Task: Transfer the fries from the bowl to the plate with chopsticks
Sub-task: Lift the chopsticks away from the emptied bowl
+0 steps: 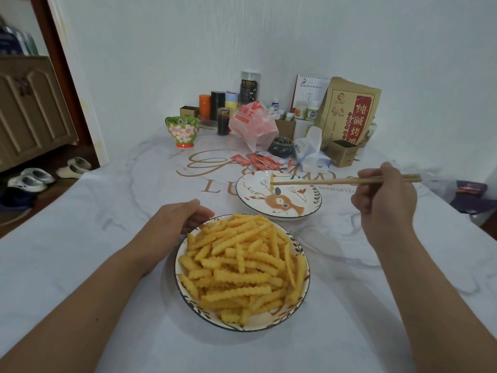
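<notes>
I can read "纯碱烤馍" in a red panel on the brown paper bag (348,117), "华莱士" on the pink plastic bag (254,125), and on the tablecloth (107,211) the gold letters "LU" and the small word "someth", both partly hidden by the plate (279,195).

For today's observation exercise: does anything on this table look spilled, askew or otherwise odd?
Nothing spilled. Red sauce packets lie scattered behind the plate, and the chopsticks hold one fry upright above it.
</notes>
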Available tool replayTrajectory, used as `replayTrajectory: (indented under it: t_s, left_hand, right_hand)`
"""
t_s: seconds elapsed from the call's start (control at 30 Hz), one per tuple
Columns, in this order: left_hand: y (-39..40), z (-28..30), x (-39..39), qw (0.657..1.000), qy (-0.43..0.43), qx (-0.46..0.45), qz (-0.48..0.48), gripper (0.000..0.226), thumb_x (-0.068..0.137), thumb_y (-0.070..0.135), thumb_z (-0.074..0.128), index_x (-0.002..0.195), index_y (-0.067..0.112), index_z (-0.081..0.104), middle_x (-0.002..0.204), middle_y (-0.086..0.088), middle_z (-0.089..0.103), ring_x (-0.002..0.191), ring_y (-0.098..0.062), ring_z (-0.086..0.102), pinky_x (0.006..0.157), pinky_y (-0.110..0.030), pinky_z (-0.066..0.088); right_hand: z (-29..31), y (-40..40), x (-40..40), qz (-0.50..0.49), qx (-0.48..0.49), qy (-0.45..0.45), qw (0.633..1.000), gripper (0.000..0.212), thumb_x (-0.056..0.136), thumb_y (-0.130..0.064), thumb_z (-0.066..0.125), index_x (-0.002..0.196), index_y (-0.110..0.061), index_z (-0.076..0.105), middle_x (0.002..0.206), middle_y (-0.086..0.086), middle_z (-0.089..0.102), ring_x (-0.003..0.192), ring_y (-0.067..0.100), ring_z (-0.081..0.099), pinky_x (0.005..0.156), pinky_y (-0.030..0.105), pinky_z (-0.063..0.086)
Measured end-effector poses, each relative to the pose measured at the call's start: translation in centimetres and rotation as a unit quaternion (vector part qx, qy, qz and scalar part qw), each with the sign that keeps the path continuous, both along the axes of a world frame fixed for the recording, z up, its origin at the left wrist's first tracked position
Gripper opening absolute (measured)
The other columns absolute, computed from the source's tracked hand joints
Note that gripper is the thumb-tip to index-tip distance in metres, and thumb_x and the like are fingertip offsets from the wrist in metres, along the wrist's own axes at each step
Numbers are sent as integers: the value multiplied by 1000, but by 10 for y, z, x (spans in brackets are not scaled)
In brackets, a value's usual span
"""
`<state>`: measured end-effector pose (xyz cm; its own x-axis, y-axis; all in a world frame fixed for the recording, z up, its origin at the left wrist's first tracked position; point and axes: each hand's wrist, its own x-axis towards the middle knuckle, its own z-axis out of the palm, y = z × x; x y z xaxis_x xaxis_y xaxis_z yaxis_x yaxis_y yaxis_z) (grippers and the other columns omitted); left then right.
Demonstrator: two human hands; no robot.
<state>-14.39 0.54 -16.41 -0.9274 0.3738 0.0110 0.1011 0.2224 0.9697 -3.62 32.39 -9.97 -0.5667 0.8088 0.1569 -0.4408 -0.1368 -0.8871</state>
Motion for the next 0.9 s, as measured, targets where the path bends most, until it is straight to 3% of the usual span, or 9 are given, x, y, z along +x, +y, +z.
replayTrajectory:
  t_s: [0.1,0.27,0.4,0.6,0.77,0.9]
  left_hand:
    - [-1,-1,-1,1000,5,-2,-2,48,109,38,38,103,17,81,103,-1,81,104,-23,73,108,-50,50]
    - [-2,-2,-1,1000,6,1,-4,48,109,39,39,103,18,81,103,0,81,104,-22,73,109,-49,49]
    - [0,-1,-1,1000,5,5,-3,47,109,37,39,103,16,81,102,-1,81,103,-21,73,108,-46,50]
    - [0,-2,-2,1000,10,2,-3,47,109,37,39,103,16,81,102,0,81,104,-22,73,107,-44,50]
    - [0,-4,-4,1000,9,6,3,48,109,37,39,102,15,81,102,-2,81,104,-25,73,103,-41,51]
    - [0,-6,-3,1000,16,1,24,48,109,35,40,99,13,81,98,-3,81,99,-24,74,96,-38,53]
  right_hand:
    - [4,3,5,140,-16,27,990,47,105,-24,44,64,-9,61,52,5,40,43,15,28,44,26,19]
    - [3,-7,6,205,64,3,977,50,107,-23,41,64,-9,64,51,7,40,43,17,24,48,29,18]
    - [2,-14,6,208,99,-31,973,52,106,-19,43,61,-10,67,52,8,39,45,18,24,49,31,16]
    - [1,-12,5,209,68,-23,975,49,106,-21,43,66,-8,68,54,7,39,46,16,25,46,27,19]
    - [-14,-19,-6,126,14,-10,992,30,98,-10,48,73,-6,65,58,5,46,51,14,36,44,24,23]
    - [-22,-36,-12,101,81,-38,991,24,96,-2,48,83,-6,68,61,8,58,50,22,56,48,31,48]
